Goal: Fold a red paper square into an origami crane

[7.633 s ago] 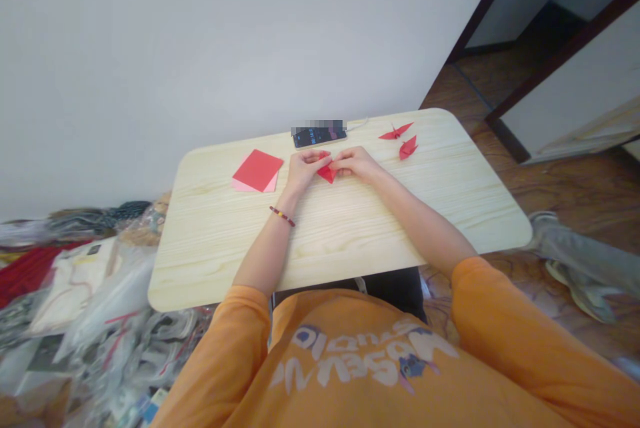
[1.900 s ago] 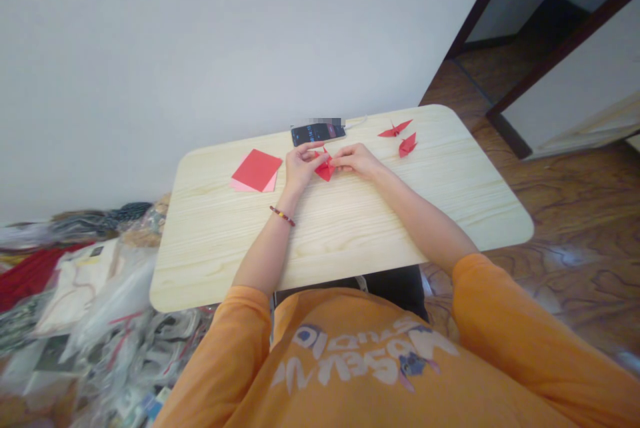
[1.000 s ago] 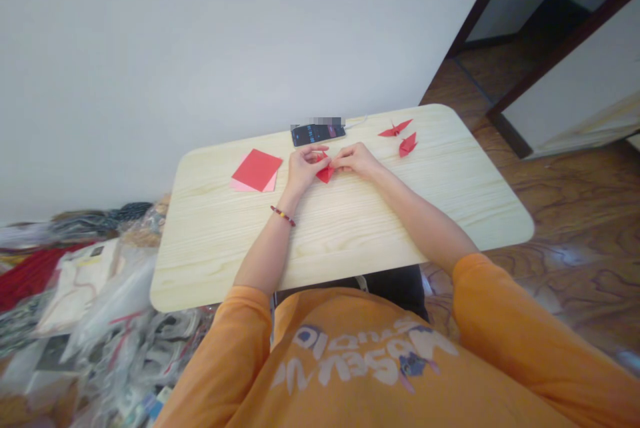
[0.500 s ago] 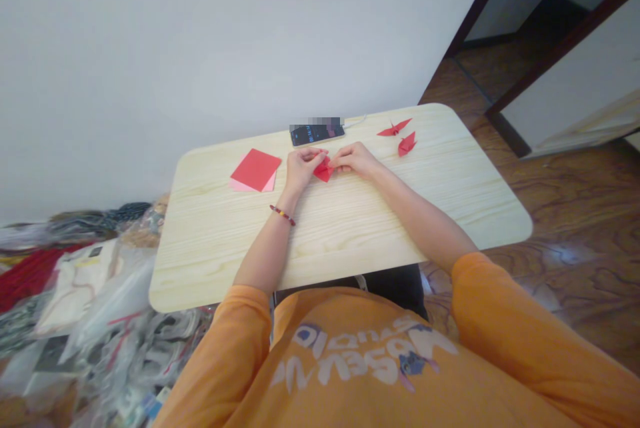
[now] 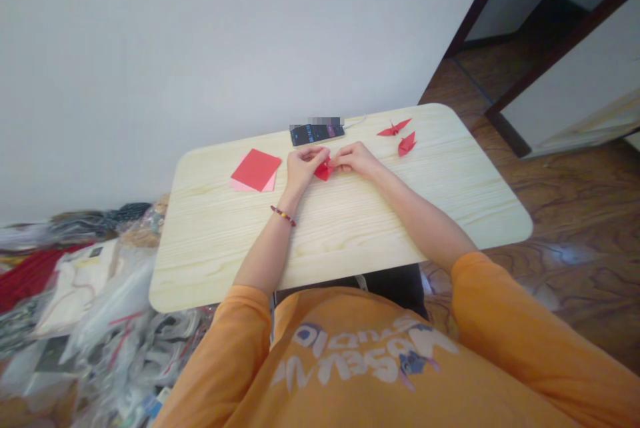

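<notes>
Between my two hands is a small folded piece of red origami paper (image 5: 324,172), just in front of the phone. My left hand (image 5: 304,165) pinches its left and upper side between thumb and fingers, which cover part of it. On the other side, the fingertips of my right hand (image 5: 354,159) are closed on its right edge. The exact shape of the folds is too small to make out. Off to the right lie two finished-looking red paper cranes, one with spread wings (image 5: 395,128) and one more compact crane (image 5: 407,144).
A stack of square red paper (image 5: 257,169) with pink sheets under it lies left of my hands. At the table's back edge rests a phone (image 5: 317,133) with a white cable. Bagged goods (image 5: 115,308) crowd the floor left of the wooden table (image 5: 210,248).
My left fingers and thumb have shifted very slightly on the folded red paper. My right hand stays almost where it was, and nothing else has moved.
</notes>
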{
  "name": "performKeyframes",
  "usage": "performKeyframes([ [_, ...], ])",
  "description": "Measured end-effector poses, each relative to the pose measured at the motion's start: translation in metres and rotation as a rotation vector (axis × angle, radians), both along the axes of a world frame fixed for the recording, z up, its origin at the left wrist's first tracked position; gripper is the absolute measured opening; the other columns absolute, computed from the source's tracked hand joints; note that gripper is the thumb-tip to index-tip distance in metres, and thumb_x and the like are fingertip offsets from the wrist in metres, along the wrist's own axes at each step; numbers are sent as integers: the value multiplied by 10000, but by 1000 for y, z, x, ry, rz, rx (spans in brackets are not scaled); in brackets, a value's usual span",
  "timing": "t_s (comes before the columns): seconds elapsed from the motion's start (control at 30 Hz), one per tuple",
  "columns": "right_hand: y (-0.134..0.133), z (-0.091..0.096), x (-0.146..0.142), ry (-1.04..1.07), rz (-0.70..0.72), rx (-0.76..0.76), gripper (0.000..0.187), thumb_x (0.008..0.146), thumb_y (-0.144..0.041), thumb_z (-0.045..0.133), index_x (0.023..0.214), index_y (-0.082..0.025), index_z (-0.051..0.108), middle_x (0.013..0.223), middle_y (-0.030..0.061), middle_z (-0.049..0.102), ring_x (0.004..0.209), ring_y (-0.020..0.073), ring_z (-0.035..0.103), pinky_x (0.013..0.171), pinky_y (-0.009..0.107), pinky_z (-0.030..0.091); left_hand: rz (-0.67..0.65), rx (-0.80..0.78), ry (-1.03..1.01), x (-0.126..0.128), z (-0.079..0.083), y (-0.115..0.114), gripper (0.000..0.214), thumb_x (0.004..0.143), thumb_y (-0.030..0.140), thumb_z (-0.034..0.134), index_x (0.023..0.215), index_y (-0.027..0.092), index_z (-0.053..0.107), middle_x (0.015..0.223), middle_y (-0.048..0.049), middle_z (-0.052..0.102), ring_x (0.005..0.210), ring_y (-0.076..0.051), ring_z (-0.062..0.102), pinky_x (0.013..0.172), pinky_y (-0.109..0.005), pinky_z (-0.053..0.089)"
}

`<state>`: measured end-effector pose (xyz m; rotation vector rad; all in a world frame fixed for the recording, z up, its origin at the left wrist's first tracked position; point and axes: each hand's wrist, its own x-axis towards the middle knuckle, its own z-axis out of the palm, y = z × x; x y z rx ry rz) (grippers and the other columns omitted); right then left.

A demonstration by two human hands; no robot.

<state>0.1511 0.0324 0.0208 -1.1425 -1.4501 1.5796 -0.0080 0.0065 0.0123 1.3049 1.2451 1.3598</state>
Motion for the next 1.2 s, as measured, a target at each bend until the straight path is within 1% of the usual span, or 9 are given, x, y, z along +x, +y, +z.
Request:
performKeyframes([
  [0.1, 1, -1, 0, 5, 0, -4, 173, 550, -236, 780, 569, -98, 678, 441, 17, 577, 397, 52, 401, 411, 217, 272, -14, 10, 35, 0, 1, 0, 256, 631, 319, 783, 803, 141, 720, 721, -65, 722, 628, -136, 649, 616, -244, 528],
  [0.2, 1, -2, 0, 9, 9, -5, 189, 529, -244, 794, 555, -100, 675, 444, 14, 578, 393, 49, 403, 399, 213, 261, 7, 31, 96, -2, -1, 1, 167, 634, 250, 766, 748, 140, 714, 731, -64, 720, 623, -128, 638, 622, -242, 526],
  [0.5, -2, 4, -1, -13, 36, 9, 210, 511, -251, 815, 529, -104, 666, 419, 10, 568, 385, 52, 419, 390, 209, 268, 6, 82, 242, -10, -5, 5, 71, 683, 215, 699, 701, 147, 707, 713, -55, 713, 645, -153, 658, 621, -245, 501],
  [0.67, -2, 3, 0, -21, 44, 15, 212, 512, -262, 811, 546, -98, 681, 423, 4, 568, 381, 46, 412, 389, 204, 261, -3, 162, 361, -12, -8, 7, 134, 746, 228, 606, 697, 151, 704, 694, -35, 711, 646, -147, 649, 621, -239, 478],
  [0.77, -2, 1, 0, -32, 49, 15, 208, 520, -265, 802, 561, -94, 690, 430, 3, 574, 379, 43, 405, 391, 203, 261, 5, 172, 394, -13, -9, 6, 177, 775, 239, 568, 711, 148, 706, 702, -33, 715, 653, -140, 646, 632, -233, 472],
  [0.9, 0, 0, 0, -35, 45, 15, 199, 528, -260, 795, 568, -92, 695, 437, 7, 580, 387, 45, 412, 397, 202, 272, 12, 170, 380, -11, -9, 5, 196, 786, 260, 563, 708, 150, 706, 700, -35, 715, 645, -140, 644, 622, -232, 468],
  [1.0, 0, 0, 0, -33, 48, 14, 194, 526, -254, 795, 576, -92, 701, 439, 7, 582, 385, 44, 413, 398, 201, 273, 14, 161, 332, -10, -8, 4, 192, 778, 255, 567, 704, 150, 709, 708, -39, 720, 649, -140, 651, 627, -232, 477],
  [1.1, 0, 0, 0, -24, 57, 15, 193, 519, -253, 798, 561, -94, 696, 440, 10, 585, 386, 44, 416, 399, 199, 272, 29, 145, 251, -9, -5, 5, 212, 786, 268, 562, 700, 145, 712, 696, -48, 717, 647, -141, 659, 624, -233, 490],
  [1.2, 1, -2, 0, -13, 67, 14, 190, 520, -253, 795, 563, -95, 698, 443, 16, 591, 390, 48, 421, 400, 202, 272, 40, 84, 127, -9, -2, 5, 261, 803, 348, 580, 715, 137, 706, 663, -57, 703, 611, -140, 655, 608, -242, 507],
])
